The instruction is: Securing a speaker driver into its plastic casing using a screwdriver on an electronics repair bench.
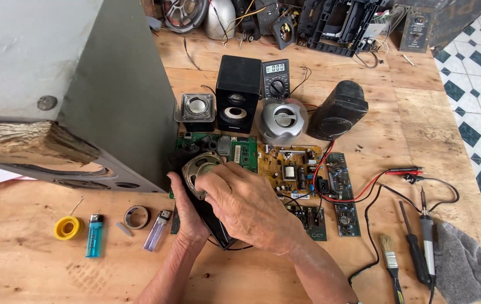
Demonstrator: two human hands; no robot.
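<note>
My left hand (187, 217) grips a black speaker panel (213, 225) from below, tilted over the wooden table. A round bare speaker driver (198, 167) with a metal frame sits in the panel's upper end. My right hand (249, 205) lies on top of the panel with its fingertips on the driver's edge. Under and behind the panel lie a green circuit board (244, 152) and a yellow-brown circuit board (288, 169).
A large grey speaker cabinet (83, 84) lies at the left. Small speakers (237, 93), a multimeter (275, 79) with red and black probes (403, 171), narrow boards (341, 194), a brush (389, 256), a screwdriver (415, 250), a soldering iron (427, 236), a grey cloth (465, 264), two lighters (94, 235), tape rolls (68, 227).
</note>
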